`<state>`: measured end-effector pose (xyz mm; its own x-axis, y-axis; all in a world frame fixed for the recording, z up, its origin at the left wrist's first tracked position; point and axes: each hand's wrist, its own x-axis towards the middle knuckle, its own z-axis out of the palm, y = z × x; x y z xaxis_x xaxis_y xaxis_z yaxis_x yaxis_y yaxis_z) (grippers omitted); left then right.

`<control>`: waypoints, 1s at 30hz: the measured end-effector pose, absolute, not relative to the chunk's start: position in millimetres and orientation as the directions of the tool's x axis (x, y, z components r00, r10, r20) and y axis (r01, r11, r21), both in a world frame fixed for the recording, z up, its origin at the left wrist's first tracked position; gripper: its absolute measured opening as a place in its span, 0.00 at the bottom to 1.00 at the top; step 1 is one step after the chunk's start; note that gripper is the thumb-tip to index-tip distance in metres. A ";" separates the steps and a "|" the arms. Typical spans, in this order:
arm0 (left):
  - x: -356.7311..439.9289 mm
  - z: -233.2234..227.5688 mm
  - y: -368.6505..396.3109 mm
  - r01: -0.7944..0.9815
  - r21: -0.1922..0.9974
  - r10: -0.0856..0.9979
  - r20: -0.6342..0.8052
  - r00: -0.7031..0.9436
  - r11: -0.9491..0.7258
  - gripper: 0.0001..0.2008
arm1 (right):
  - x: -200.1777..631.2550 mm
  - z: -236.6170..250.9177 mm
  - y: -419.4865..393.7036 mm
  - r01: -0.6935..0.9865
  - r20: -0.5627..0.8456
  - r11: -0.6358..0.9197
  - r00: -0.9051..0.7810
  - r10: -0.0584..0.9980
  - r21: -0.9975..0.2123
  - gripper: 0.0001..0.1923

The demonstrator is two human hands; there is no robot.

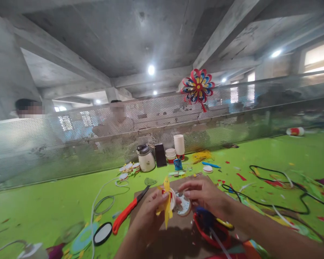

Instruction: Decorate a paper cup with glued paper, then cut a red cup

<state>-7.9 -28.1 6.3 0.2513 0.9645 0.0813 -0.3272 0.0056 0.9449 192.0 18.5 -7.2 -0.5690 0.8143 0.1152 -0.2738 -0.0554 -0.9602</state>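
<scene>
My left hand is closed on a yellow paper cutout standing upright, with a white-and-red cup piece against its back. My right hand faces it from the right, thumb and fingers bent together. Its fingertips overlap a round white speckled piece; whether they grip it or another small thing is hidden. Beneath both hands lies a brown board. A red-handled tool with a dark blade rests left of my left hand. Below my right wrist sit a red round object and a dark blue item.
Behind the board stand a white jug, a dark phone, stacked paper cups and a blue pot. A black cord and paper scraps lie at right, a white cable at left. A perforated divider crosses the back.
</scene>
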 end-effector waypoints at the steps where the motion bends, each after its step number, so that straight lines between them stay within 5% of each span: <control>1: -8.0 4.5 -29.0 -0.342 0.940 0.968 0.069 0.240 0.018 0.09 | 193.2 -9.6 17.5 -0.251 0.111 -0.044 -0.571 0.813 -0.967 0.12; 11: 3.0 -3.7 -37.8 -0.409 0.907 0.979 -0.016 0.203 0.100 0.11 | 206.3 -2.3 2.3 0.107 0.223 0.387 -0.666 0.712 -0.916 0.17; 20: -1.3 -6.5 -32.6 -0.510 0.842 0.968 -0.051 0.245 0.174 0.08 | 208.2 4.6 -16.5 0.333 0.390 0.705 -0.649 0.653 -0.626 0.18; 25: 1.5 -2.4 -35.7 -0.549 0.802 0.966 -0.125 0.228 0.233 0.06 | 209.0 -0.5 -13.7 0.361 0.455 0.789 -0.665 0.592 -0.497 0.17; 30: -6.6 1.1 -27.5 -0.516 0.831 0.975 -0.220 0.038 0.208 0.04 | 213.8 -2.3 -2.6 0.418 0.477 0.770 -0.612 0.631 -0.482 0.15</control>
<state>-6.6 -27.5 1.1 0.0379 0.9747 -0.2203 -0.5163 0.2079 0.8308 213.8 -2.6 -2.3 -0.6118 0.6311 0.4769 0.4183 0.7698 -0.4821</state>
